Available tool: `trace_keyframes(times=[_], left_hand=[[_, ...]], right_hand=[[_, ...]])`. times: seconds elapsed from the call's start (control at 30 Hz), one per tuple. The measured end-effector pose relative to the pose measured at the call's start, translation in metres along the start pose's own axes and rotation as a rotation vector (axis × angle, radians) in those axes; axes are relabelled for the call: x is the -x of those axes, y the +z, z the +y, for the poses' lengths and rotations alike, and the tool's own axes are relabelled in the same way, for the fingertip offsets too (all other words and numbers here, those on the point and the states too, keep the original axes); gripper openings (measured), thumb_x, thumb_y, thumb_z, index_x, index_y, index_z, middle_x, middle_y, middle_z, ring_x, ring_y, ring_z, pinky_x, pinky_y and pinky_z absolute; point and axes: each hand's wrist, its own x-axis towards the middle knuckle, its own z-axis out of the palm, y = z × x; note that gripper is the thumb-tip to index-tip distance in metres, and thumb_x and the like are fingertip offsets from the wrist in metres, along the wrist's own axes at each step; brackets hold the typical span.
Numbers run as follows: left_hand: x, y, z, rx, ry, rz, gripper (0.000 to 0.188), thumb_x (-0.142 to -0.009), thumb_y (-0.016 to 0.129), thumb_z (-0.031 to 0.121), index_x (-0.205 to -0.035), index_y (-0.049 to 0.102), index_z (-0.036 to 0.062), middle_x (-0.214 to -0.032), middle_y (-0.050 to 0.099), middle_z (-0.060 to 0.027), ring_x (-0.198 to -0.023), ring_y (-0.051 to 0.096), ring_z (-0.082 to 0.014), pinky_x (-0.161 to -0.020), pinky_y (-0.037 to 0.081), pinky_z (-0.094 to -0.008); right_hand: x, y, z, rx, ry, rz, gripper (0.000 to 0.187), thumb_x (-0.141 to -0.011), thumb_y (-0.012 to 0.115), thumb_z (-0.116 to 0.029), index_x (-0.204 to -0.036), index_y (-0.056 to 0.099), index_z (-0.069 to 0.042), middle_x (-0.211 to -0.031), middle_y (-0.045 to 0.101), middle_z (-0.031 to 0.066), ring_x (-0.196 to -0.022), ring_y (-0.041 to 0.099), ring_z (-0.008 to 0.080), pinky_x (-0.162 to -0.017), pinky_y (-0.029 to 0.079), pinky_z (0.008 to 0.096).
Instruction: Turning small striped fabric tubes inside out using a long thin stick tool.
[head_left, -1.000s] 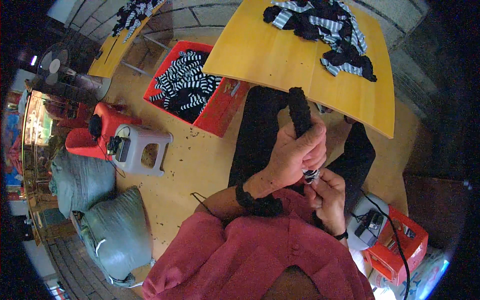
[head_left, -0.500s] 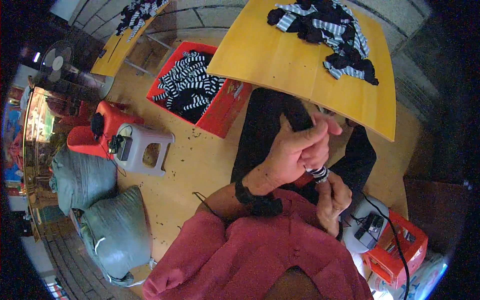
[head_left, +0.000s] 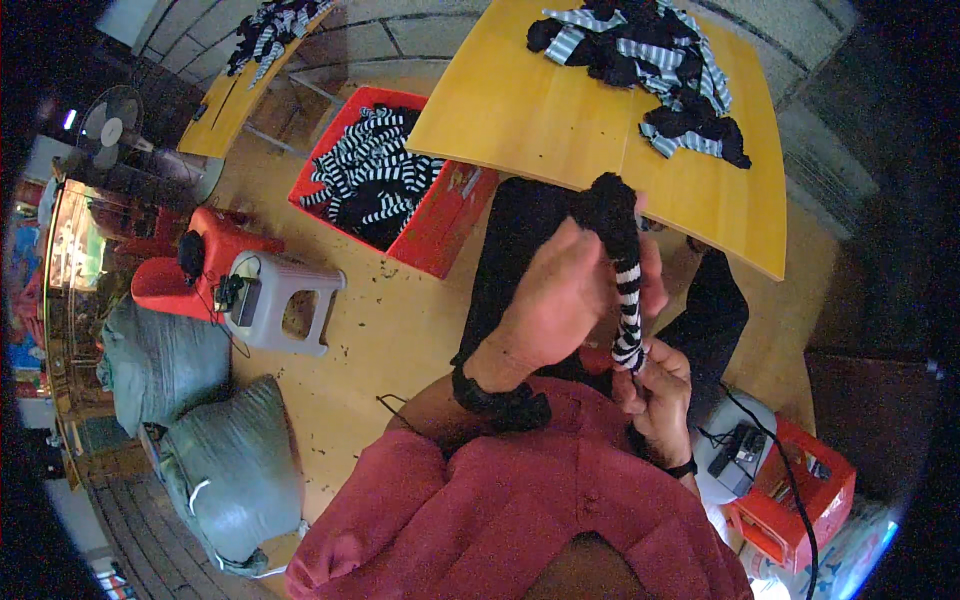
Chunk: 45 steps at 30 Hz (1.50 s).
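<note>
A black-and-white striped knitted tube (head_left: 628,310) with a black end (head_left: 608,205) stands upright before my lap. My right hand (head_left: 660,392) pinches its lower striped end between thumb and fingers. Higher up, my left hand (head_left: 560,295) is closed around the tube, its fingers showing on the far side. Motion blurs this hand, so its exact hold is unclear. Both hands are over my knees, just in front of the yellow table (head_left: 500,110).
Black and grey-striped knit pieces (head_left: 660,60) lie on the table. Left of it stands a red box (head_left: 440,225) of striped pieces. Farther left are a grey stool (head_left: 275,300) and stuffed sacks (head_left: 235,470). A red crate (head_left: 800,500) and a black cable (head_left: 790,470) are at right.
The tube, earlier showing only a small striped bit between my hands, now stands in full view with its black end up. My left hand has shifted slightly left.
</note>
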Motion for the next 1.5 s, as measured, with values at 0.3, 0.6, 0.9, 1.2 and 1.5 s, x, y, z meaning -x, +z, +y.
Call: trace_keyframes(times=[0.3,0.6,0.9,1.2,1.5], left_hand=[[-0.007,-0.007,0.009,-0.291,0.348,0.134,0.022,-0.089,0.053,0.011,-0.108,0.042,0.0092,-0.103,0.058,-0.0189,-0.088,0.062,-0.031,-0.079,0.052,-0.039],[0.004,-0.019,-0.007,-0.579,0.422,0.173,0.028,-0.08,0.06,-0.005,-0.092,0.039,0.0081,-0.094,0.059,-0.0163,-0.086,0.063,-0.0289,-0.071,0.055,-0.043],[0.0,-0.002,0.005,-0.268,0.182,0.119,0.033,-0.086,0.06,0.018,-0.11,0.044,0.0025,-0.089,0.058,-0.0132,-0.079,0.062,-0.0259,-0.072,0.052,-0.0367],[0.003,0.002,0.004,-0.142,0.13,0.068,0.031,-0.091,0.053,0.023,-0.112,0.049,0.0003,-0.086,0.059,-0.0145,-0.07,0.062,-0.024,-0.062,0.052,-0.0356],[0.011,0.005,-0.004,-0.365,0.165,0.182,0.027,-0.091,0.053,0.02,-0.102,0.055,-0.0045,-0.086,0.062,-0.0162,-0.075,0.065,-0.0237,-0.067,0.055,-0.0361]], right_hand=[[0.007,-0.003,0.004,0.035,-0.017,-0.036,0.012,-0.088,0.051,-0.008,-0.09,0.057,0.002,-0.069,0.056,0.0053,-0.047,0.043,0.0062,-0.038,0.026,0.0173],[0.013,0.002,0.007,0.065,-0.037,0.073,0.007,-0.087,0.055,-0.007,-0.092,0.058,-0.002,-0.078,0.059,0.002,-0.053,0.046,0.0044,-0.043,0.033,0.0161],[0.017,0.002,0.002,0.17,0.011,0.082,0.008,-0.086,0.057,-0.008,-0.092,0.061,-0.004,-0.074,0.057,-0.0039,-0.059,0.047,0.0024,-0.048,0.035,0.0158],[0.018,0.006,0.011,0.401,-0.153,0.196,0.011,-0.086,0.056,-0.007,-0.088,0.061,0.002,-0.064,0.055,0.0001,-0.046,0.037,0.003,-0.04,0.025,0.0192],[0.016,-0.001,0.017,0.107,-0.173,0.148,0.009,-0.084,0.059,-0.008,-0.087,0.063,-0.001,-0.065,0.056,-0.0021,-0.05,0.04,0.0023,-0.044,0.031,0.0194]])
